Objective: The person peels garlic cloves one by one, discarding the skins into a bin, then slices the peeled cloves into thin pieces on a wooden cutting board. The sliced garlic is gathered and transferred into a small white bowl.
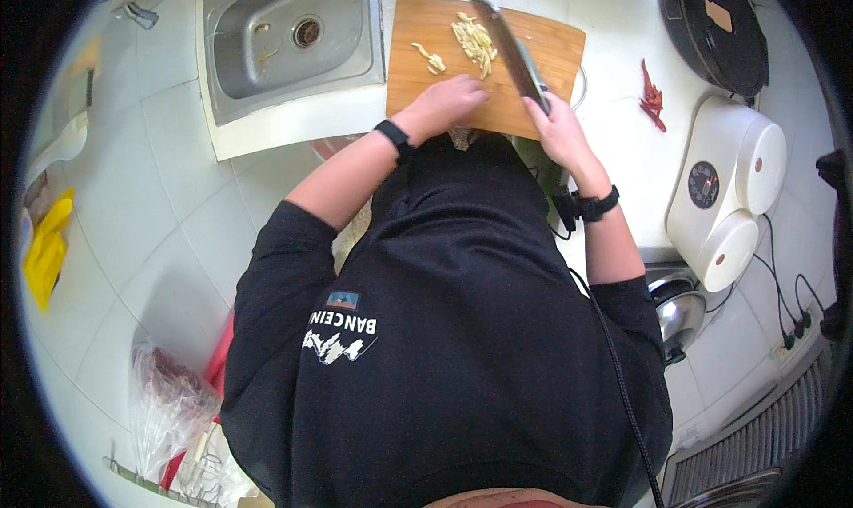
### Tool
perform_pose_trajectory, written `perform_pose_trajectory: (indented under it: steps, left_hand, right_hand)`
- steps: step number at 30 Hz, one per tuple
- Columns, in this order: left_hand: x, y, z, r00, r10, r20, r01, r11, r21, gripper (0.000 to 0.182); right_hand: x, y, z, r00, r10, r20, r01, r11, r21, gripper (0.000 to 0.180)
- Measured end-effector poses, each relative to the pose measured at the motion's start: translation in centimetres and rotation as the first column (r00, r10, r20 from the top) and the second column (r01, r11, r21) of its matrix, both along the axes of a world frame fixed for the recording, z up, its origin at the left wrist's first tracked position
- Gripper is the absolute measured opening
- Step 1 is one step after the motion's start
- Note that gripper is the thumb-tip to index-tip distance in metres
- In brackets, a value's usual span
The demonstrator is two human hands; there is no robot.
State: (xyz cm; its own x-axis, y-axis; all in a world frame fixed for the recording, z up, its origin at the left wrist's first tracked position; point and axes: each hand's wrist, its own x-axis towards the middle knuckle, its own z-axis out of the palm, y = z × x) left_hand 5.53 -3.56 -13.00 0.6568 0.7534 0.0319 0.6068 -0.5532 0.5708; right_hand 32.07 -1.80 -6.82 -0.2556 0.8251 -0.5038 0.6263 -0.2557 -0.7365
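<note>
My right hand grips the handle of a kitchen knife, whose blade is raised over the right part of a wooden cutting board. My left hand is over the board's near edge, fingers bent downward; whether it holds anything cannot be seen. A pile of pale sliced pieces, perhaps garlic or ginger, lies just left of the blade. Farther left, a smaller group of similar pieces rests on the board.
A steel sink with scraps inside adjoins the board at left. Dried red chillies lie on the counter at right, near a round black appliance and a white twin-lidded appliance. A cable runs beside my right arm.
</note>
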Motion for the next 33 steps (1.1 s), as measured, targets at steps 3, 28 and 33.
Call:
perform_pose_trajectory:
  steps: [3, 28, 33]
  left_hand:
    - [-6.5, -2.0, 1.0, 0.984, 0.145, 0.1, -0.136, 0.986, -0.094, 0.025]
    - [-6.4, 0.3, -3.9, 0.985, 0.164, 0.055, -0.172, 0.965, 0.2, 0.026]
    - [-5.7, 0.0, -4.0, 0.976, 0.218, -0.001, -0.213, 0.954, 0.209, 0.026]
  right_hand:
    - [-3.0, -0.4, -1.2, 0.982, 0.187, 0.001, -0.186, 0.978, -0.097, 0.044]
    - [-6.3, -2.6, 0.3, 0.899, 0.251, 0.359, -0.283, 0.958, 0.04, 0.045]
    - [-6.8, -3.5, 0.6, 0.873, 0.308, 0.378, -0.343, 0.939, 0.026, 0.044]
